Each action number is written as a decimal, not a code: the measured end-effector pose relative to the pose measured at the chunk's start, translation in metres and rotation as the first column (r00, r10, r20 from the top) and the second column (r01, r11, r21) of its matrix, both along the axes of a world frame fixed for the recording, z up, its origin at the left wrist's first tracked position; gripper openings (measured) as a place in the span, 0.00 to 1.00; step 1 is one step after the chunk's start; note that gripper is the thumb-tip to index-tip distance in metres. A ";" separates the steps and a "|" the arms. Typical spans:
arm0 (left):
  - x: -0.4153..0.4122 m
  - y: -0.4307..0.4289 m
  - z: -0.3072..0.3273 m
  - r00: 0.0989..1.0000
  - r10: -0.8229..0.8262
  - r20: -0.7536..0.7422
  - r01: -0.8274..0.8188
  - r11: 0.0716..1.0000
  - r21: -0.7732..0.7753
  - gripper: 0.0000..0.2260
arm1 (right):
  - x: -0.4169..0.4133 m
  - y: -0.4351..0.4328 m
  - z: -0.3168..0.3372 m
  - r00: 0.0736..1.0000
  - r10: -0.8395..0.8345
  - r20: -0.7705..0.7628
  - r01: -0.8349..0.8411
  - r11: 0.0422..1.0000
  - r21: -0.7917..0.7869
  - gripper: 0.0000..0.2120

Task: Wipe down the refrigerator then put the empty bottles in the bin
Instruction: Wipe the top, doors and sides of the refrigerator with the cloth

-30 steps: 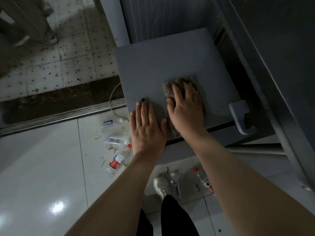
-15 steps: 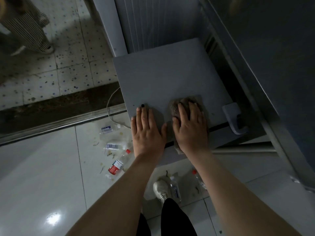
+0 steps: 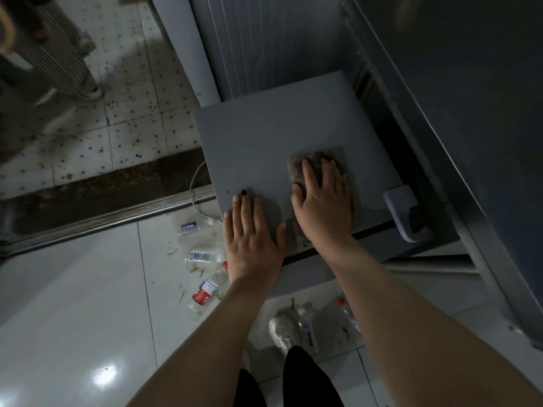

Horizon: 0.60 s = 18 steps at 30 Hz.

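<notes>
Both hands lie flat mid-frame on the refrigerator (image 3: 264, 136) top: left hand (image 3: 252, 239) spread bare, right hand (image 3: 323, 207) pressing a cloth (image 3: 296, 168) with fingers straight.

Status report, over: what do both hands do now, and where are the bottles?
Left hand flat on grey refrigerator top. Right hand presses brownish cloth on it. Clear plastic bottles lie on white tiled floor, not binned.

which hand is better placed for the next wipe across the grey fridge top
Right. The right hand presses flat on the brownish-grey fuzzy cloth on the grey refrigerator top, so it could sweep at once. The bare left hand only rests on the top's front-left edge, apart from the cloth.
</notes>
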<state>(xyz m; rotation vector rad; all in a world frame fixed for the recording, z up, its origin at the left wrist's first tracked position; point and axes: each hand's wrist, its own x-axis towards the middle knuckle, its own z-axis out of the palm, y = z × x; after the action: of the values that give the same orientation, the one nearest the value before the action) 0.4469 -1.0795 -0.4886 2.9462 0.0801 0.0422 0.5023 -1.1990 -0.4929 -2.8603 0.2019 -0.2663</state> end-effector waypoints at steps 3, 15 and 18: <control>-0.002 0.002 0.000 1.000 -0.013 -0.006 0.013 1.000 0.006 0.30 | -0.010 0.001 0.000 1.000 0.005 0.009 -0.005 1.000 0.025 0.25; -0.002 0.003 0.002 0.999 -0.030 -0.030 0.028 0.999 -0.037 0.33 | -0.058 -0.004 -0.003 0.994 0.059 0.096 -0.052 0.996 -0.074 0.21; -0.002 0.004 0.002 0.999 -0.031 -0.033 0.030 0.999 -0.032 0.33 | -0.040 -0.007 -0.004 0.994 0.072 0.082 -0.066 0.996 -0.063 0.22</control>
<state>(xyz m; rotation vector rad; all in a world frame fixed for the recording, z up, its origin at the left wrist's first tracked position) 0.4445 -1.0758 -0.4867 2.9164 0.0401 -0.0134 0.4623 -1.2057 -0.4968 -2.9015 0.0796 -0.3847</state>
